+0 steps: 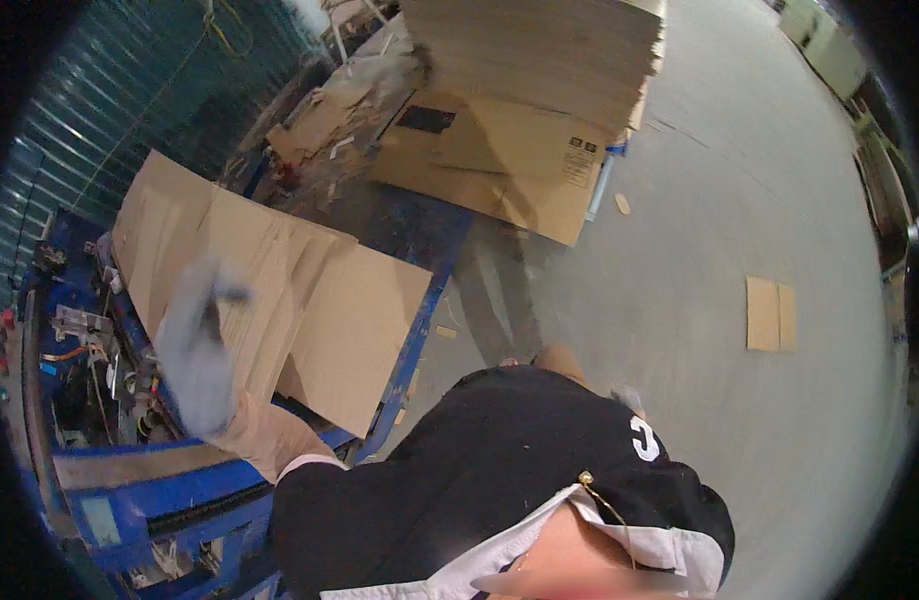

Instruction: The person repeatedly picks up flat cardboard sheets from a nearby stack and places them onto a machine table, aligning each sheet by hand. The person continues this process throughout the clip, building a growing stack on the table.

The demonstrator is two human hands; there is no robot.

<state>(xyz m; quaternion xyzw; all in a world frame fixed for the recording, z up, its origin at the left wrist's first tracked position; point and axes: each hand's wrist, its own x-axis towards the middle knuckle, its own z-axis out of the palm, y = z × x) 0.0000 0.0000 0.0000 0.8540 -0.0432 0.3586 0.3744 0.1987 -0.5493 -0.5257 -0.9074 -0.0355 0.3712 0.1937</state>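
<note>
My left hand [197,350], in a grey glove, is smeared by motion above a fanned stack of brown cardboard sheets [269,270]. Its fingers are too blurred to show whether they touch or grip a sheet. At the stack's right side, one flat cardboard sheet [364,330] reaches almost to the edge of a blue metal machine bed [411,355]. My right hand cannot be made out; only a small pale blurred patch [629,398] shows beside the dark shirt on that side.
Ahead stands a tall pile of cardboard [539,50], with a printed cardboard sheet [489,150] leaning below it. Scraps [319,125] litter the far left. Machine parts and wires [94,360] lie left of the stack. A small cardboard piece [769,314] rests on the grey floor [679,240].
</note>
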